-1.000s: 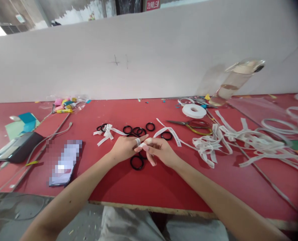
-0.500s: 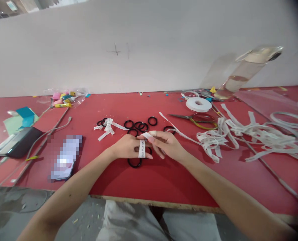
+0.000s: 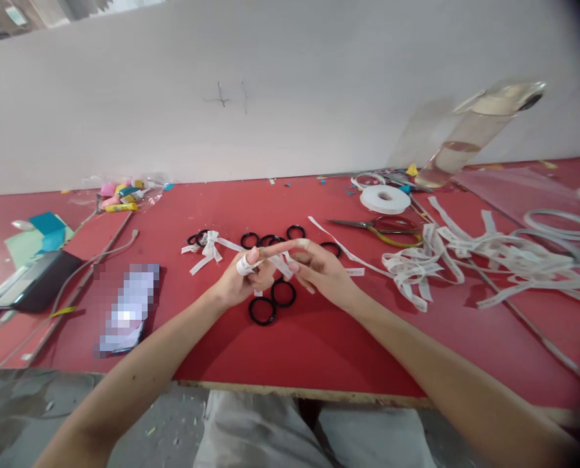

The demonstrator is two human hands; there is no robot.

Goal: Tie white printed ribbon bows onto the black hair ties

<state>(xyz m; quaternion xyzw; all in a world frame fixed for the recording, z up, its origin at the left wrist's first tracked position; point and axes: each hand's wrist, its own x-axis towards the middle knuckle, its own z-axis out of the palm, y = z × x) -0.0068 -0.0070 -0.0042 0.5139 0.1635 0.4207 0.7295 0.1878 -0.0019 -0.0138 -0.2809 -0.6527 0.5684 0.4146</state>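
A white printed ribbon (image 3: 244, 264) is looped round a finger or thumb of my left hand (image 3: 244, 279), whose other fingers are curled. My right hand (image 3: 319, 270) pinches a part of the same ribbon between the two hands, its index finger stretched towards the left hand. Close below lie black hair ties (image 3: 263, 311), and several more sit just behind the hands. To the left, a finished-looking white ribbon bow (image 3: 211, 247) rests by two black rings. A loose ribbon end shows to the right of my right hand.
Scissors (image 3: 397, 231) with yellow and red handles, a ribbon spool (image 3: 384, 199) and a heap of cut ribbons (image 3: 417, 266) are on the right. A bottle (image 3: 475, 140) stands behind. A phone (image 3: 130, 305), black case (image 3: 39, 279) and cable lie left. The table's front edge (image 3: 309, 391) is near.
My left hand has turned, palm side more inward, and the ribbon loop has shifted left and up with it. My right index finger has stretched out to the left hand. More hair ties show below.
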